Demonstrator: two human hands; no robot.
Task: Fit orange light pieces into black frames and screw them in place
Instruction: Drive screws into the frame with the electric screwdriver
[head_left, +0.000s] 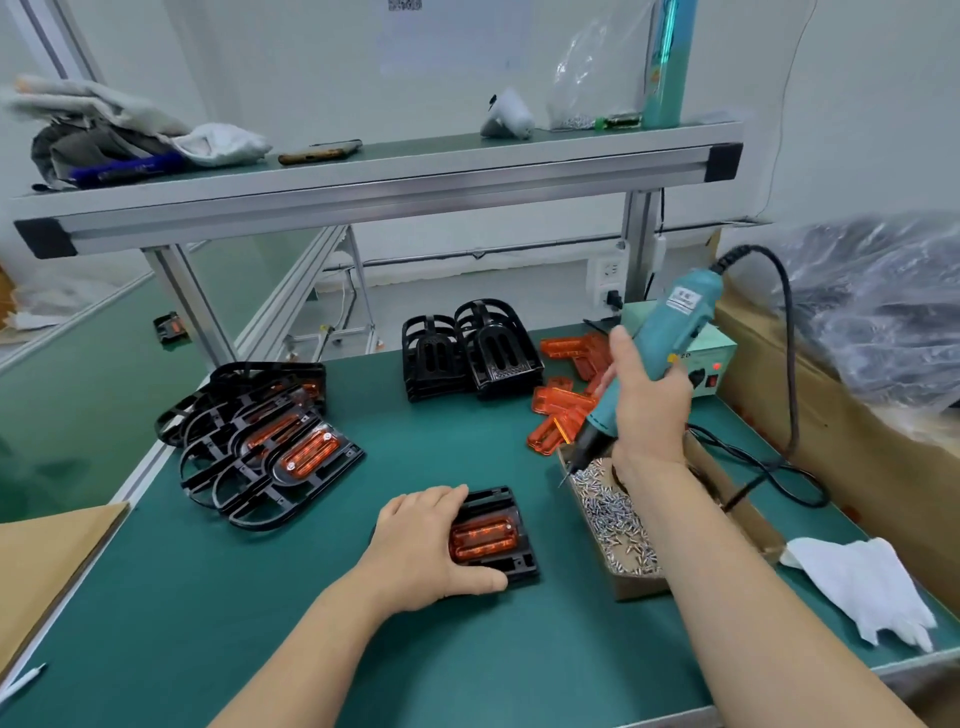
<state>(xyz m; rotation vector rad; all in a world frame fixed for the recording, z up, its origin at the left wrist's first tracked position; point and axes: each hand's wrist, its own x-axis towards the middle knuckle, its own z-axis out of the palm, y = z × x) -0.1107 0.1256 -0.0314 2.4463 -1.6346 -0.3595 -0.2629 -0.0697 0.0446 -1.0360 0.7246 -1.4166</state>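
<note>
Nearest me on the green tabletop (260, 623), my left hand (426, 540) is clamped on a frame (511, 564) lying flat. The fingers lie over its left side and the thumb runs along the near edge. An orange piece (484, 535) sits in the frame's middle opening.

Off to the right lies a white cloth (857, 587), and at the left edge a sheet of cardboard (47, 561).

Just right of the frame is an open box (639, 584) full of screws (618, 519), and my right forearm crosses over it.

Further up, my right hand (649, 410) is wrapped tight round the teal screwdriver (670, 332). It is tilted, with the bit pointing down and left over the far end of the box. Whether the tip touches the screws, I cannot tell. Its black cord loops off to the right.

Left of centre, a pile of finished frames (260, 441) lies overlapping, with orange showing in several of them.

Beyond the screwdriver, loose orange pieces (566, 400) are heaped just beside a stack of empty frames (467, 358), with a pale power unit (711, 364) to their right.

Furthest off, the shelf (363, 176) spans the view and carries a phone (319, 152).
</note>
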